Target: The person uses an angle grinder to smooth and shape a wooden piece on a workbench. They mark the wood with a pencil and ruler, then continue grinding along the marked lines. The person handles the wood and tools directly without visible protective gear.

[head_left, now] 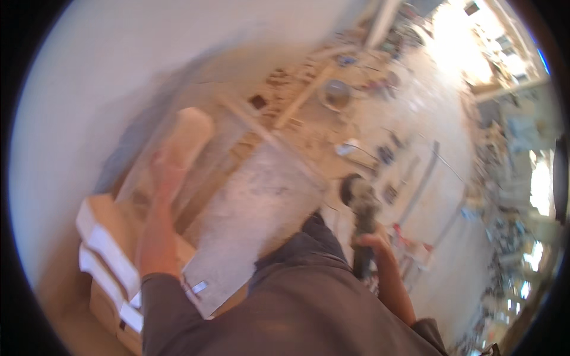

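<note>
The two hands are far apart, with a gap between them. The left hand [168,172] is on the near end of a wooden piece [195,127] with a round top. The fingers are too blurry there, so I cannot tell if they are closed around it. The right hand [373,240] is wrapped around the body of a dusty power tool [363,222].

The big thing here is the way from the tool to the wood. The wooden piece is over on the left, a bit farther out than the tool. Its long side points away from the person and leans a little to the right. The left hand touches it, so that hand is much nearer, and the right hand is well off to the other side. The tool points away from the person too, with its dark round head [350,188] at the far end. The head and the wood do not touch (a wide space sits between them).

In that space lies a flat grey board [249,204], set on a slant in front of the person. By the left arm, more pale wooden blocks [110,228] sit close together. Farther out, a round bucket [336,95] and wood scraps [285,89] are on the dusty floor [436,101], near a pale wall [136,47].
</note>
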Action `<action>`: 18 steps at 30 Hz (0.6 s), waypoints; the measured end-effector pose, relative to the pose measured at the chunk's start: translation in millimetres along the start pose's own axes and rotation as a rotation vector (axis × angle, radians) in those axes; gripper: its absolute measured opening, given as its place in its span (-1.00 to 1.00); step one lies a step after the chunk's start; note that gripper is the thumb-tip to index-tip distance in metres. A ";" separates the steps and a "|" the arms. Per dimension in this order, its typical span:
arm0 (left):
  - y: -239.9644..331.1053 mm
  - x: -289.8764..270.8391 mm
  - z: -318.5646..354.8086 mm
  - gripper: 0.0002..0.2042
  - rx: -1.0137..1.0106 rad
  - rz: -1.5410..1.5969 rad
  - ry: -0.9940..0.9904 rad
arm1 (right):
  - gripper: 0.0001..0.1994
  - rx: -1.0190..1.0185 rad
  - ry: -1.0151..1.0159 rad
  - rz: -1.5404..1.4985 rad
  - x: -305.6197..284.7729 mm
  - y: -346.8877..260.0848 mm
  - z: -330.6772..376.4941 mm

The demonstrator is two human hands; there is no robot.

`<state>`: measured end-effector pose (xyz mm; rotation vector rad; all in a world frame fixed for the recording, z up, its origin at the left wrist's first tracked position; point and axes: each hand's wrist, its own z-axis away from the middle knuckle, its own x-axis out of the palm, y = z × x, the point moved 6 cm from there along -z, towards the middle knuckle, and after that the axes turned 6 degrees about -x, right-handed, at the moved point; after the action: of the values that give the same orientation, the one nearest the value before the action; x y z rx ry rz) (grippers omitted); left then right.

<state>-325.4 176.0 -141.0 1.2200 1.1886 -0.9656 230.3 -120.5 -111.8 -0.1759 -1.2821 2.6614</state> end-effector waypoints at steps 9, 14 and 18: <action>98.6 13.7 121.0 -0.75 -0.042 0.951 0.103 | -0.29 -0.129 -0.540 -1.047 67.9 -67.9 -38.1; 286.8 15.9 216.6 -0.57 -0.153 1.489 -0.982 | -0.28 -0.062 -0.643 -1.182 104.1 -71.6 -61.6; 331.4 -21.5 188.5 -0.50 -0.419 1.650 -1.259 | -0.34 -0.056 -0.588 -0.947 123.5 -86.0 -69.0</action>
<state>21.3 31.2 -73.3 0.5941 -0.6677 -0.0054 132.1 11.1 -90.6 1.0097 -1.1399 1.8688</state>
